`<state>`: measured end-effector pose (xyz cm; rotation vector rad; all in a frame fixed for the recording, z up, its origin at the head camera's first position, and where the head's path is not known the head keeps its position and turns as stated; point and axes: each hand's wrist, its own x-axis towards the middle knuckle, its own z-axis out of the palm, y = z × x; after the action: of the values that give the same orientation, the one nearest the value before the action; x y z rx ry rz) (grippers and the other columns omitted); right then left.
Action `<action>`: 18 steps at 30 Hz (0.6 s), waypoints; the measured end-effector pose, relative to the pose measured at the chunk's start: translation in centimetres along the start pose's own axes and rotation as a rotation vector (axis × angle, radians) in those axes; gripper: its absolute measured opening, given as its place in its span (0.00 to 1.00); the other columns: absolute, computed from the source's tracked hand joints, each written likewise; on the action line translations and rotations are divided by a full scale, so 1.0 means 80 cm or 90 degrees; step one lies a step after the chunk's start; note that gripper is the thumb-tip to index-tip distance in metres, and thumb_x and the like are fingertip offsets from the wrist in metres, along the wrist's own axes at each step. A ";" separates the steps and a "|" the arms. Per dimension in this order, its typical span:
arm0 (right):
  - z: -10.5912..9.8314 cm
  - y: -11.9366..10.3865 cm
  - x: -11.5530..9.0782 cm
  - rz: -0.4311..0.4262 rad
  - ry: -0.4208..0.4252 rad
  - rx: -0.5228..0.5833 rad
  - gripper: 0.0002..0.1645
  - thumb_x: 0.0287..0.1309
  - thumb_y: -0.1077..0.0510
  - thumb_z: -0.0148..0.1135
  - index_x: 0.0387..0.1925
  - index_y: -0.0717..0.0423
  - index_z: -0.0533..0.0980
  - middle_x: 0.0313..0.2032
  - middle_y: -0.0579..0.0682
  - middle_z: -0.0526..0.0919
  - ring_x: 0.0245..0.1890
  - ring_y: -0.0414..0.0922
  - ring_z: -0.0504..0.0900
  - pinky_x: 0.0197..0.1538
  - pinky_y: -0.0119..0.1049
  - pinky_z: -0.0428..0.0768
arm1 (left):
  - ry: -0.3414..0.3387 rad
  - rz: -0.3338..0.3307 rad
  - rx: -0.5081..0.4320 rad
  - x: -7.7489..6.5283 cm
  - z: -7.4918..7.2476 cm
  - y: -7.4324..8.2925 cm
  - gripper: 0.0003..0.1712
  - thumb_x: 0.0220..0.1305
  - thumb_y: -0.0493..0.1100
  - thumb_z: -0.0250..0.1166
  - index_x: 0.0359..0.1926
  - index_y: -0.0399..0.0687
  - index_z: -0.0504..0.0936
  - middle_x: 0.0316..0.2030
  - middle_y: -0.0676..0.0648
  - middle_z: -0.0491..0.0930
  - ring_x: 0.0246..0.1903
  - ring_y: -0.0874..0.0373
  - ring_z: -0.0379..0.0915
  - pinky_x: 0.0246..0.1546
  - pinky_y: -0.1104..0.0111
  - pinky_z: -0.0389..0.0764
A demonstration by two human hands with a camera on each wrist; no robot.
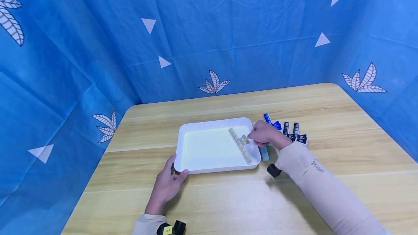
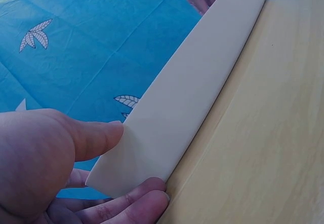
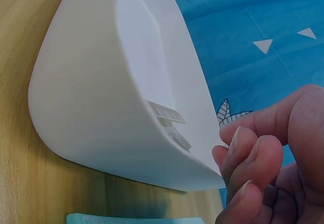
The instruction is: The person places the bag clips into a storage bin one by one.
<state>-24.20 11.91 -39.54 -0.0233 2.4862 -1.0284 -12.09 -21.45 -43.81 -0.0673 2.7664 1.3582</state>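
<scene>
A white shallow tray (image 1: 215,170) rests on the wooden table. My left hand (image 1: 167,184) grips its near left corner, thumb at the rim and fingers along the wall below, as the left wrist view shows. In the tray's right part lies a grey-beige ruler-marked clip (image 1: 240,146). Over the right rim hovers my right hand (image 1: 266,133), fingers loosely bent beside the clip's tab. In the right wrist view nothing shows between these fingers (image 3: 253,158), and the clip (image 3: 169,122) lies apart from them.
Right of the tray, partly under my right hand, are a blue ruler-marked clip (image 1: 267,118), a light teal clip (image 1: 263,153) and two black ones (image 1: 296,129). A blue patterned curtain (image 1: 196,39) hangs behind the table (image 1: 228,206).
</scene>
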 end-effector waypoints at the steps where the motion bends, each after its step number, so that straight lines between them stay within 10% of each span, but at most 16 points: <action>1: -0.001 0.000 0.000 0.004 0.001 0.001 0.15 0.55 0.57 0.54 0.15 0.57 0.73 0.12 0.47 0.70 0.11 0.40 0.66 0.20 0.32 0.69 | 0.001 0.000 0.001 0.000 0.000 0.000 0.43 0.59 0.52 0.62 0.69 0.49 0.49 0.60 0.36 0.64 0.26 0.62 0.78 0.35 0.64 0.71; 18: -0.014 0.004 -0.008 -0.039 -0.010 0.010 0.18 0.60 0.56 0.52 0.18 0.61 0.73 0.12 0.48 0.70 0.11 0.40 0.66 0.20 0.33 0.69 | 0.002 -0.009 0.006 0.000 0.001 -0.001 0.44 0.59 0.53 0.62 0.69 0.50 0.49 0.57 0.37 0.68 0.27 0.62 0.78 0.38 0.61 0.71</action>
<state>-24.07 13.02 -38.81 -0.1029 2.4772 -1.0695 -12.05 -21.42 -43.89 -0.0878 2.7692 1.3417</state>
